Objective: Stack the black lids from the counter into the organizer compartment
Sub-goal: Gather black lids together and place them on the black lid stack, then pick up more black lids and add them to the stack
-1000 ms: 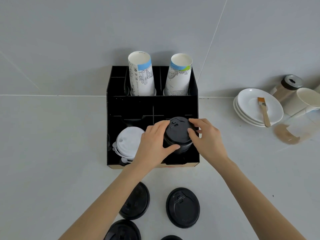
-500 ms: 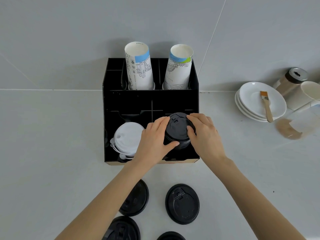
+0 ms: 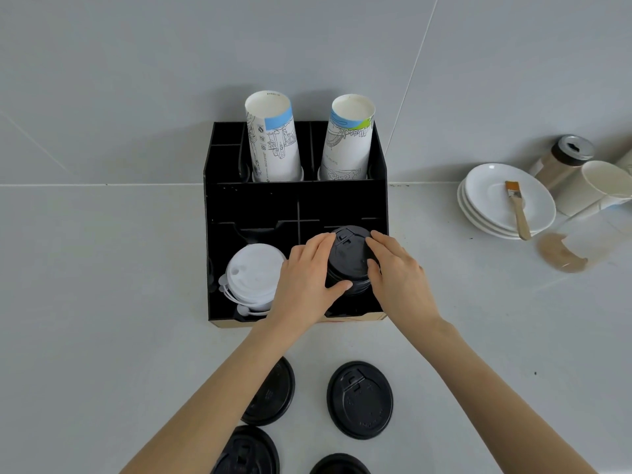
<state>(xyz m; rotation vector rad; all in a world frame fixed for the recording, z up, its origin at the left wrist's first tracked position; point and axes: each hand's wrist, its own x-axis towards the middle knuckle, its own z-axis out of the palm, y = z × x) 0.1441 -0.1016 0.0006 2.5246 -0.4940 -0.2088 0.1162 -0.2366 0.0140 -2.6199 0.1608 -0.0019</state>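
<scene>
Head view: left hand (image 3: 304, 285) and right hand (image 3: 398, 278) clasp the lid stack (image 3: 349, 260), seating it in the organizer (image 3: 297, 200) front-right slot. Next: let go, fetch the lid (image 3: 359, 400) at 6 o'clock.

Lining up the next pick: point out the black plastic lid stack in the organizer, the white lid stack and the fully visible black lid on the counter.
black plastic lid stack (image 3: 349, 258), head view, top face.
white lid stack (image 3: 254, 271), head view, top face.
loose black lid (image 3: 359, 400), head view, centre.
</scene>
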